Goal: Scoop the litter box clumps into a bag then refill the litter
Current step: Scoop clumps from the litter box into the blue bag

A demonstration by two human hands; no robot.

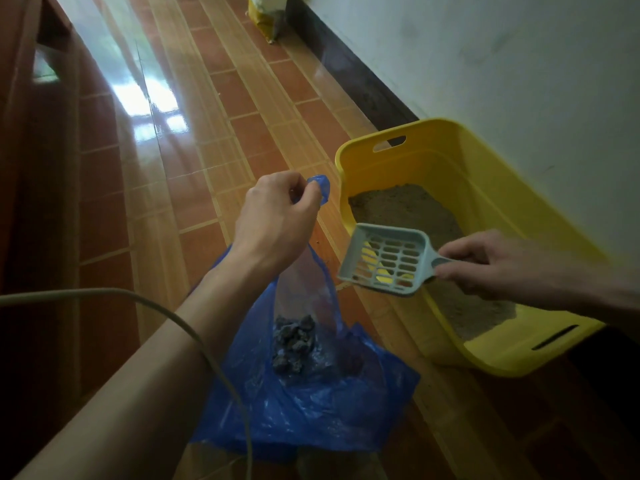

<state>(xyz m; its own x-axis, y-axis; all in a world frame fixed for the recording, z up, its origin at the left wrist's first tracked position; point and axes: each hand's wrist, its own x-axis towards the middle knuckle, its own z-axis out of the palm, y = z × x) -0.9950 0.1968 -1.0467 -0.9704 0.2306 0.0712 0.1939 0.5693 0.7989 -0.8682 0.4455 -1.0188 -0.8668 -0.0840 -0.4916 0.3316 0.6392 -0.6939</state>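
- Head view: left hand (273, 216) is pinching the blue bag (311, 403) open, clumps (294, 344) inside.
- Right hand (491, 261) is gripping the scoop (388, 259) over the yellow litter box (485, 244).
- A cord (194, 330) is crossing the left forearm; a sack (268, 15) is leaning by the wall.

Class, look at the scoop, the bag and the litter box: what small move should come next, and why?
Probably dip the scoop back into the litter: it looks empty, held by the right hand above the yellow box, while clumps already sit in the blue bag that the left hand holds open.

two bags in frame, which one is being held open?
The blue plastic bag, its handle pinched by the left hand, dark clumps inside. The yellow-and-white sack stands untouched by the wall.
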